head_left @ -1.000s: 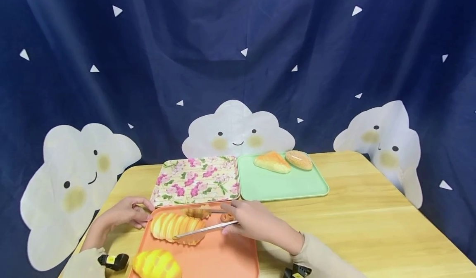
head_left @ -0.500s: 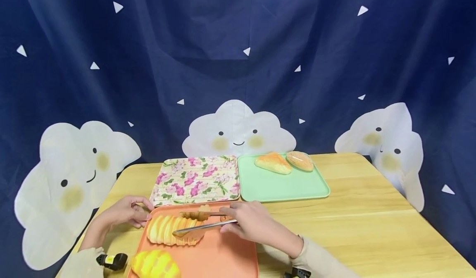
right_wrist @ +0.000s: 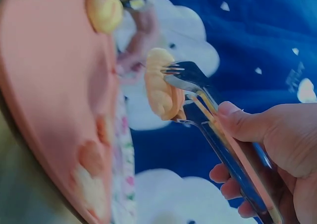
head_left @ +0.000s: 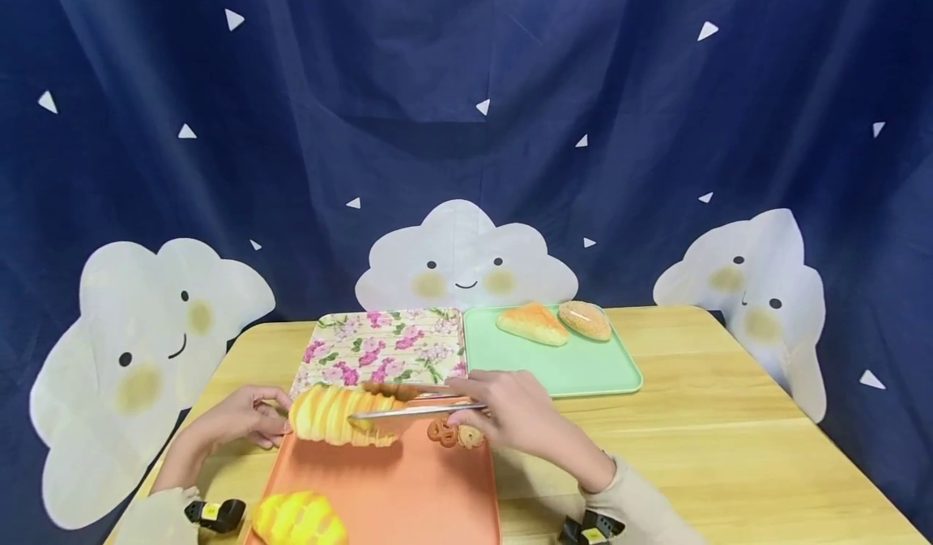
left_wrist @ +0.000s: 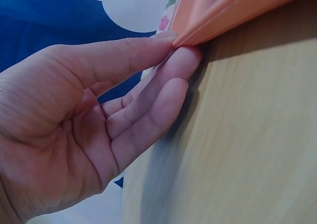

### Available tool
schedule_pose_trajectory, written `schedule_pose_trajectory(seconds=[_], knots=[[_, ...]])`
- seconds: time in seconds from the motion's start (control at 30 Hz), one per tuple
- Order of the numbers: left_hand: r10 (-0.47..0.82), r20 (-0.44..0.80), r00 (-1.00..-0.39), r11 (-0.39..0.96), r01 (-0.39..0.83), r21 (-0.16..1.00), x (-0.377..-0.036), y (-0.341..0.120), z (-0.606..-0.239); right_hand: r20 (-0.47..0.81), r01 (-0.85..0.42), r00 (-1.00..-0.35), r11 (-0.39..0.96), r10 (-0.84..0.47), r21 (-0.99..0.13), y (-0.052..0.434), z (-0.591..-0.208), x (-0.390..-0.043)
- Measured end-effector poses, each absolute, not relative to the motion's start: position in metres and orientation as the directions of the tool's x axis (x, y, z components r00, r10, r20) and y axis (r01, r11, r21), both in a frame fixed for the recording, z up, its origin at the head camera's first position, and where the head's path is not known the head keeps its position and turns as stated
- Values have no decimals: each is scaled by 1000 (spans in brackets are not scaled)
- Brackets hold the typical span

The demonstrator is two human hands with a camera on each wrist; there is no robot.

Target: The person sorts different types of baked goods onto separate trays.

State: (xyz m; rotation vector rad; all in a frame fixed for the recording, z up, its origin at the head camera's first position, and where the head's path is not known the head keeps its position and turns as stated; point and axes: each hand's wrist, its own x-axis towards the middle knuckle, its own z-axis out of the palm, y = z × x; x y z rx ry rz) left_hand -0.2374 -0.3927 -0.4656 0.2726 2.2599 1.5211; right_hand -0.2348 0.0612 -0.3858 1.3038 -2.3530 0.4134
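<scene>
1. The ridged loaf (head_left: 341, 417), which lay flat on the orange tray (head_left: 408, 496) a second ago, now hangs clear of it, clamped in the metal tongs (head_left: 419, 408) and carried toward the tray's far edge, just before the floral tray (head_left: 379, 351). I judge the lift done and the carry under way.
2. The right hand (head_left: 510, 415) squeezes the tongs' handles, fingers curled round them; it has risen with the loaf, uncovering two small pretzel-like pastries (head_left: 455, 434) on the tray.
3. The left hand (head_left: 240, 423) stays at the tray's left corner.
4. The left wrist view alone shows that thumb and fingertips (left_wrist: 173, 68) pinch the tray's corner (left_wrist: 198, 33) against the table (left_wrist: 247, 144).
5. The right wrist view shows the toothed tong tips (right_wrist: 185, 75) biting the loaf (right_wrist: 161, 92), with clear air between it and the tray.
6. Only the head view shows the green tray (head_left: 561, 367) with two buns, and the yellow loaf (head_left: 299, 519) nearest the person.
</scene>
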Motion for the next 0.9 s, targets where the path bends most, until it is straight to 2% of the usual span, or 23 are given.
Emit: schedule_pose_trajectory(seconds=[0.5, 0.7, 0.9], knots=[[386, -220, -896, 370, -68, 927, -236, -390, -475, 597, -694, -633, 703, -493, -155, 137, -357, -278], [393, -224, -892, 360, -75, 930, -236, -392, -474, 558, -604, -710, 779, -429, -170, 160, -353, -290], [386, -232, -893, 368, -82, 926, -237, -395, -469, 532, -547, -746, 824, -400, -147, 170, -357, -302]])
